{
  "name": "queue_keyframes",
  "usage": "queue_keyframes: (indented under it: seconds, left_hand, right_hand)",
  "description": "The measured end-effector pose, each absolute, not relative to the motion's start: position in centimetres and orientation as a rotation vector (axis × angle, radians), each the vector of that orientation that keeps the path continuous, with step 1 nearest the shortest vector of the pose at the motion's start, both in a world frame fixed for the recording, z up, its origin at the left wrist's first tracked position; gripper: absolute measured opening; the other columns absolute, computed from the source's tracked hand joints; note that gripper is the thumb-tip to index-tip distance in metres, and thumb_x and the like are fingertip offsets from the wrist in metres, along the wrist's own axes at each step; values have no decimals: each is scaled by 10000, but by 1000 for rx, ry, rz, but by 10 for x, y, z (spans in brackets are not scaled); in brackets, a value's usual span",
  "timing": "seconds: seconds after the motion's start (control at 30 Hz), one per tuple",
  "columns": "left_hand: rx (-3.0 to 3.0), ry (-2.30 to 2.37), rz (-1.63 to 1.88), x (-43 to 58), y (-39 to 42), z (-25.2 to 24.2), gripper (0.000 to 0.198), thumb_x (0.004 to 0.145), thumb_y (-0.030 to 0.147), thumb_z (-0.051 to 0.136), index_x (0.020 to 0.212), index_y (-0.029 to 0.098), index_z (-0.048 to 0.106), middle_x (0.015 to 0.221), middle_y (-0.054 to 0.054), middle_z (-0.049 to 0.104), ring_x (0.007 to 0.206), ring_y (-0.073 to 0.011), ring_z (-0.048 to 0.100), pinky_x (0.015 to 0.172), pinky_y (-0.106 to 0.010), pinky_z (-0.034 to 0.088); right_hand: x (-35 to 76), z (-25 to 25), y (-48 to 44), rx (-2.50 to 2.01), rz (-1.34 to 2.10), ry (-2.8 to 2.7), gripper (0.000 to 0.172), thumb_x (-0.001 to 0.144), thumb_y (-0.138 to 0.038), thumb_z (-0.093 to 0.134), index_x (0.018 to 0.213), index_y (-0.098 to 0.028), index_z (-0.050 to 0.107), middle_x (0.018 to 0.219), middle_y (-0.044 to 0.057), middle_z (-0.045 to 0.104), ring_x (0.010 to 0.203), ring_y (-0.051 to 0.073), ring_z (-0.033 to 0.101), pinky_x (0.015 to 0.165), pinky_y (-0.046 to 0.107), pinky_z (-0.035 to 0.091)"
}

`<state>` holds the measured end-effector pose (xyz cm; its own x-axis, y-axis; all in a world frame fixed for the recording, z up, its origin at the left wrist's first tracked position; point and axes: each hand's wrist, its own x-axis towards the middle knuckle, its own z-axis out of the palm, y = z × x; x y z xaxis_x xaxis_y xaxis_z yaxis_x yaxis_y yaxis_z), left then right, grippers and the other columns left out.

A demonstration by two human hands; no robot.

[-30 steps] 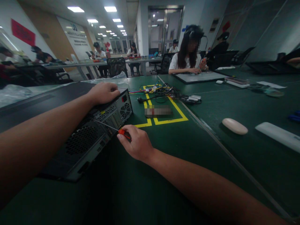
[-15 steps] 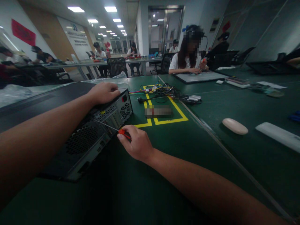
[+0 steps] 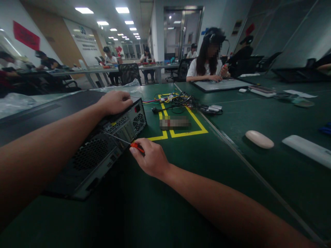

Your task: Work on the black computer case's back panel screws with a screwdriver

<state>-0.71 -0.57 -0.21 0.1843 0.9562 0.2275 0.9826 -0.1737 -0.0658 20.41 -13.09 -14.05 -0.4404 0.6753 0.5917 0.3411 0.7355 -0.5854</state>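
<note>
Your right hand (image 3: 151, 156) has its thumb and fingers closed round one screwdriver (image 3: 137, 147) with an orange-red handle. Its single thin shaft runs to the rear panel of one black computer case (image 3: 62, 105); the tip is too small for you to tell what it meets. Your left hand (image 3: 115, 102) lies on the top of that case by its rear edge, fingers bent, and you cannot tell whether they grip. The case sits on the table to your left, its rear panel turned toward your right hand, with one round fan grille (image 3: 138, 121) showing.

Just past the case you have one tangle of cables (image 3: 183, 100) and, nearer you, one blurred object (image 3: 174, 123) lying across yellow tape (image 3: 186, 133). Farther right lie one pale oval object (image 3: 259, 139) and one long white one (image 3: 307, 148).

The table (image 3: 201, 165) is dark green, crossed by a seam, with clear plastic sheeting (image 3: 12, 103) at its left. Across from you one co-worker (image 3: 207, 69) sits at one flat panel (image 3: 222, 83). Behind, you can count at least six more people, among benches, mesh-backed chairs and bright ceiling lights (image 3: 122, 10).
</note>
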Motion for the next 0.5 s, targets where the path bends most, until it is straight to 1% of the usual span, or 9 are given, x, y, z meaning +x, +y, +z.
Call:
queue_keyframes:
  seconds: [0.13, 0.3, 0.4, 0.5]
  left_hand:
    - [-2269, -1875, -218, -7, -6, -2, 415, 916, 466, 414, 929, 181, 715, 904, -120, 690, 805, -247, 577, 717, -367, 374]
    - [-2235, -1890, -205, -7, -6, -2, 431, 917, 486, 395, 917, 181, 700, 863, -108, 666, 779, -239, 548, 697, -360, 363]
    - [-2235, -1869, -184, -7, -7, -2, 423, 924, 484, 404, 916, 177, 694, 869, -103, 663, 780, -225, 538, 690, -348, 356]
    - [-2229, -1877, -194, -7, -7, -2, 425, 930, 469, 409, 940, 166, 707, 886, -105, 671, 768, -216, 525, 688, -345, 355]
  right_hand:
    - [204, -142, -131, -756, 520, -2047, 331, 1065, -473, 496, 1154, -187, 636, 1040, 88, 761, 940, 196, 732, 862, 315, 546]
    - [203, -147, -129, -726, 523, -2029, 367, 1004, -460, 592, 1254, -193, 567, 1094, 90, 753, 1007, 223, 742, 876, 339, 568]
    - [203, -149, -127, -701, 497, -2064, 243, 1023, -394, 551, 1181, -210, 564, 1078, 78, 742, 1009, 216, 740, 884, 342, 566]
    - [203, -149, -124, -684, 453, -2078, 204, 1047, -376, 512, 1149, -208, 567, 1050, 72, 728, 983, 211, 728, 876, 344, 558]
